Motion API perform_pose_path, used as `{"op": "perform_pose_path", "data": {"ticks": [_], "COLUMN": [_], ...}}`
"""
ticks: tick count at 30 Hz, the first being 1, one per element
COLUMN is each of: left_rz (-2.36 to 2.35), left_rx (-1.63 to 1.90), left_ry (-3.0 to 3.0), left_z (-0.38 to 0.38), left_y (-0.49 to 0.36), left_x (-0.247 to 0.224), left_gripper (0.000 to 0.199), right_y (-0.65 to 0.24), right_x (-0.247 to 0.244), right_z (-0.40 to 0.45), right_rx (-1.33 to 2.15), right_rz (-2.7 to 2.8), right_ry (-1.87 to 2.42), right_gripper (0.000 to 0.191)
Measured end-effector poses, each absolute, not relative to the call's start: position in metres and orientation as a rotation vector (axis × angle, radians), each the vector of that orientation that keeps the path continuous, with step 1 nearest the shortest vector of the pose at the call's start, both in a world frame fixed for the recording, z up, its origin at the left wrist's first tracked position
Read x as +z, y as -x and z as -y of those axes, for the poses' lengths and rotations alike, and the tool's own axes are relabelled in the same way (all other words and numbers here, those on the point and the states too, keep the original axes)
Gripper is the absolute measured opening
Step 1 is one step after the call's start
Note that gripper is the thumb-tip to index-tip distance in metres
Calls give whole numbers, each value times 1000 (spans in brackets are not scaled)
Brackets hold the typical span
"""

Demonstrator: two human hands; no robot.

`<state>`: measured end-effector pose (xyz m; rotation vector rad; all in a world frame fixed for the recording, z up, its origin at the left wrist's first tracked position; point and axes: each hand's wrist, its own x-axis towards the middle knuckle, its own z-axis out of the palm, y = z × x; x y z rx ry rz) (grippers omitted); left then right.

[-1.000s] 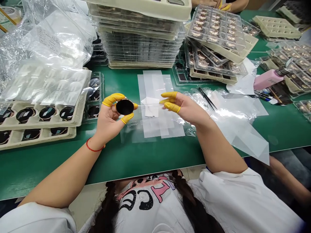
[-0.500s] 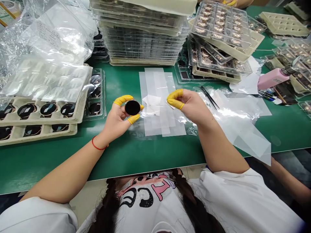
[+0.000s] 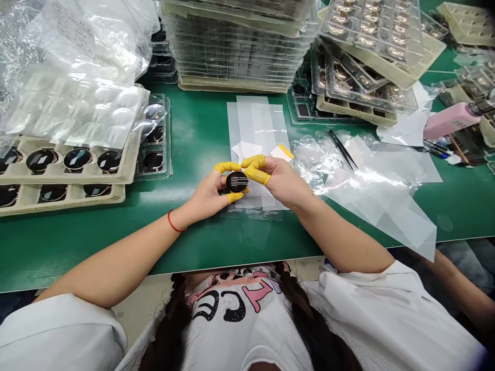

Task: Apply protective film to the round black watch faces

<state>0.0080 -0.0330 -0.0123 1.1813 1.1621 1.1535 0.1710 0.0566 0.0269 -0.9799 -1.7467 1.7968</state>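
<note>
At mid-frame, the left hand (image 3: 209, 196) clamped the round black disc (image 3: 235, 183) by its edge; the right hand (image 3: 286, 183), fingertips pinched together, hung at its upper-right rim, holding what I couldn't tell.

White print on the disc (image 3: 234, 184) seems to begin "1. Charge for"; a "2." line below blurs. The shirt (image 3: 216, 342) bears large letters, one like a C. Print on the bag (image 3: 73, 26), film (image 3: 263, 212) and bottle (image 3: 450, 121) is unreadable.
</note>
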Motion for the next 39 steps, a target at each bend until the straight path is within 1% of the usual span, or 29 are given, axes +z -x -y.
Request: {"op": "perform_pose_path", "data": {"ticks": [12,20,39], "left_rz": [-1141,-1120,-1095], "left_rx": [1125,1130,1149], "left_ry": [-1177,-1154,-1180], "left_z": [33,33,32], "left_y": [-8,-8,-7], "left_x": [-10,-11,-15], "left_gripper": [52,50,50], "right_y": [-170,-169,-168], "right_x": [19,16,17], "right_z": [-56,-54,-51], "right_rx": [1702,1584,1402], "right_rz": [1851,1910,2000], "right_ry": [944,945,964], "right_gripper": [29,16,10]}}
